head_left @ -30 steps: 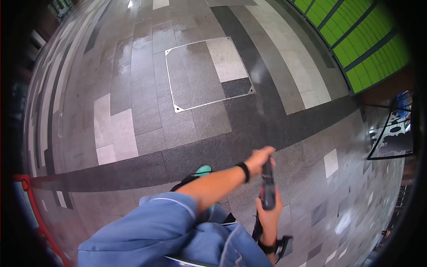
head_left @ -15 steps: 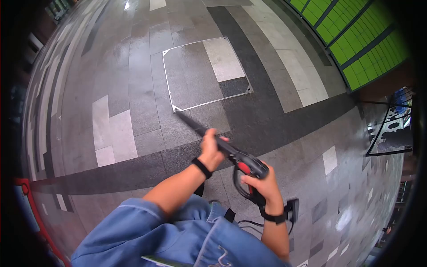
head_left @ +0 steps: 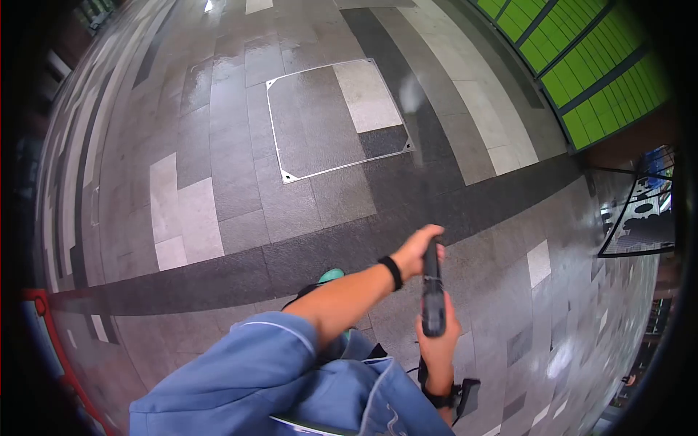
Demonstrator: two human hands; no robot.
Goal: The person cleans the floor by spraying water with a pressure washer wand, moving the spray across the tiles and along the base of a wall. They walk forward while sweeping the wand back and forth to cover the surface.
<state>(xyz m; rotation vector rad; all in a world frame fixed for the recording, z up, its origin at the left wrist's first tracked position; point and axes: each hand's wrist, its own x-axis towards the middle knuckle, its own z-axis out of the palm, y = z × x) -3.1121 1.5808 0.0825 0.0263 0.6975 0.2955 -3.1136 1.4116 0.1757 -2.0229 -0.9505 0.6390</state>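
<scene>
A black spray gun [head_left: 432, 291] is held in both hands, pointing away from me up the view. My left hand [head_left: 419, 251] is wrapped round its front part, with a black band on the wrist. Lower down, my right hand [head_left: 440, 336] grips the rear, its fingers partly hidden by the gun body. The gun's long barrel is blurred and hard to make out. Faint whitish spray shows over the dark paving beyond it. A cable hangs near my right wrist.
Wet grey paving [head_left: 240, 145] has a metal-framed square cover [head_left: 313, 123] set in it. Green panels [head_left: 582, 80] stand at the upper right, a black-framed stand [head_left: 640, 218] at the right, and a red-edged object [head_left: 58, 356] at the lower left.
Both hands have swung the gun from pointing up-left to pointing nearly straight up the view. My left hand moved right and slightly down. A greenish shoe tip now shows.
</scene>
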